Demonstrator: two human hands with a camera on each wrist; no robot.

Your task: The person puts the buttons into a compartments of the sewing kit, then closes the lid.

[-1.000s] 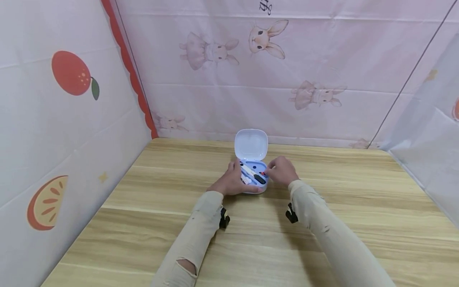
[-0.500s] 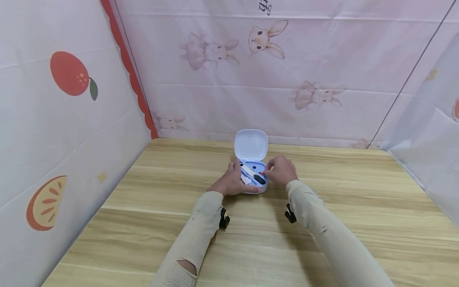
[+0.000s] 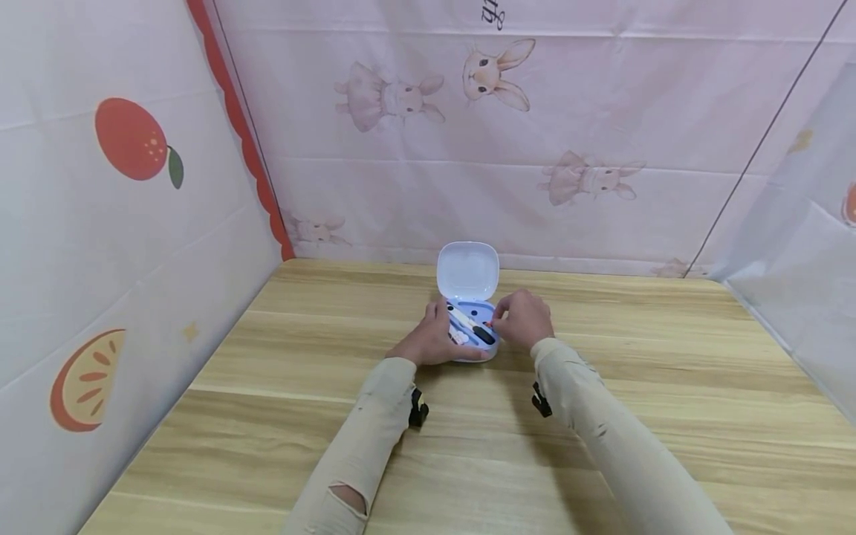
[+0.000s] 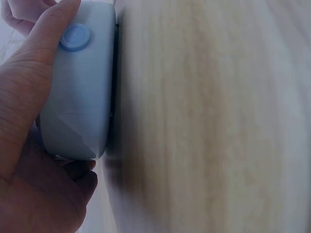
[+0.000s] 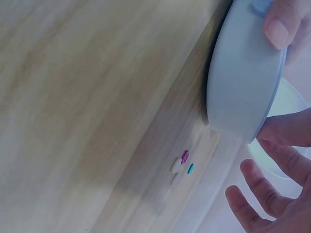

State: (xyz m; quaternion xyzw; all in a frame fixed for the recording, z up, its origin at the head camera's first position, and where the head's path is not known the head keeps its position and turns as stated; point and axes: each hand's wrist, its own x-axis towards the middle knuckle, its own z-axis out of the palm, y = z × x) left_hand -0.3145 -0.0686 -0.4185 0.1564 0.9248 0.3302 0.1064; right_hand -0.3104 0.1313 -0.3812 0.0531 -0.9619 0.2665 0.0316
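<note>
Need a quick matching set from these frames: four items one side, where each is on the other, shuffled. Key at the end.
1. lid
2. left hand
3. right hand
4. round blue button

A. fingers at the right edge of the case
B. on the case's front wall
C. raised at the case's back
D. gripping the case's left side and front

Pairs: 1-C, 2-D, 3-A, 4-B

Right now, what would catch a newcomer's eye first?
Probably the blue case, its lid raised, near the far edge of the wooden table, between the left grip and right grip; a white-and-black tool lies inside. In the right wrist view, a purple piece and a teal piece lie tableside. A red fruit print marks the left wall.
</note>
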